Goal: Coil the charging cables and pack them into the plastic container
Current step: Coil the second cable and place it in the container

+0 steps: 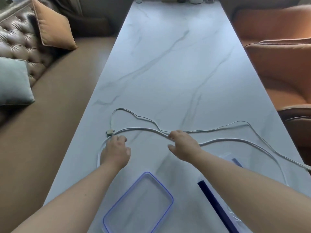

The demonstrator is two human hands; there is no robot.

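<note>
Two charging cables lie spread across the marble table (168, 73). The thick white cable (235, 140) runs from a plug at the right edge, under my right hand, to a loop at the left. The thin grey cable (143, 117) loops further back and ends in a small plug (110, 132). My left hand (116, 152) rests on the thick cable's left loop with its fingers curled; whether they grip the cable is hidden. My right hand (182, 145) has its fingers spread, fingertips touching the thick cable. A clear plastic tray with a blue rim (170, 195) lies near me.
A second clear plastic piece with a dark blue clip (217, 207) sits at the right, partly under my right forearm. A brown sofa with cushions (53, 27) runs along the left, and an orange chair (277, 64) stands at the right. Small items stand at the table's far end.
</note>
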